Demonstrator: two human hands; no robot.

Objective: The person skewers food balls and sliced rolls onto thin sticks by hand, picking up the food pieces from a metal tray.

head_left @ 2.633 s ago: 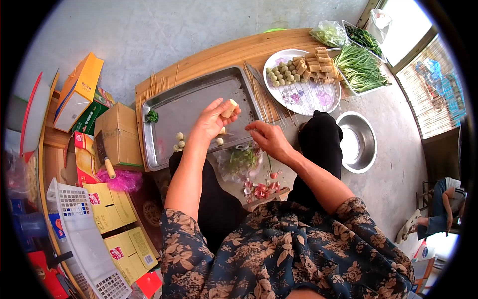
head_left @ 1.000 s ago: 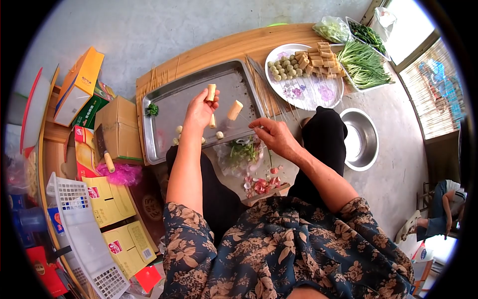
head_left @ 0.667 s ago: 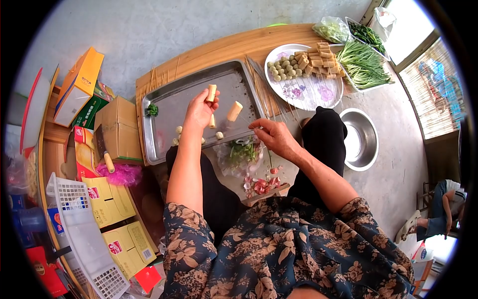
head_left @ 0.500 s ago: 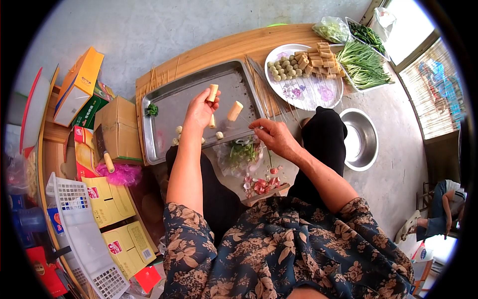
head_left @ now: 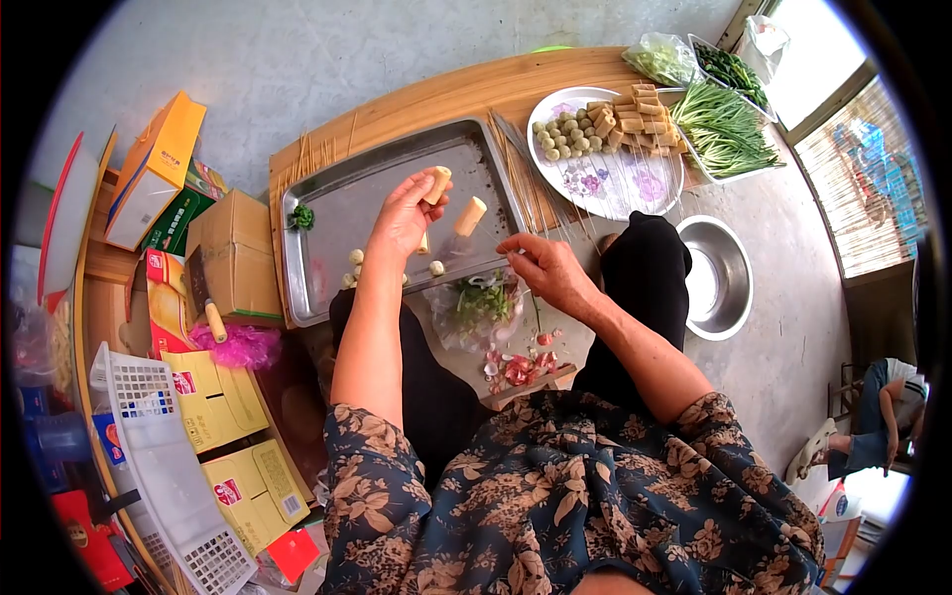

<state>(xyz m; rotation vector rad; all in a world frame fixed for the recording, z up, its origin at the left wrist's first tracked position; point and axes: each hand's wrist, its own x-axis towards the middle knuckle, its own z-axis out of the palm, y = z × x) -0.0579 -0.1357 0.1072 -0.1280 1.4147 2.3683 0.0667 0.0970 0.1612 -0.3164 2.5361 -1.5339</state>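
My left hand (head_left: 402, 216) pinches a pale beige, short roll piece (head_left: 437, 184) between thumb and fingers above the metal tray (head_left: 347, 198). In my right hand (head_left: 545, 268), closed near the tray's front right corner, is a thin skewer (head_left: 493, 238), faint against the tray. At the skewer's far end sits another roll piece (head_left: 470, 216), tilted and apart from the one in my left hand. Several whitish balls (head_left: 437, 268) and a further roll piece (head_left: 424, 244) lie in the tray below my left hand. A dark green bunch (head_left: 301, 217) rests at the tray's left side.
An oval plate (head_left: 650, 195) to the right bears green balls and brown rolls on skewers. Beyond it are green stalks (head_left: 729, 129) in a white tray. A metal basin (head_left: 716, 278) stands on the floor. Cartons (head_left: 235, 253) and a cleaver (head_left: 210, 307) are at left.
My left hand has shifted slightly right with its roll piece, which now tilts more and is nearer the skewered one. My right hand has barely moved.
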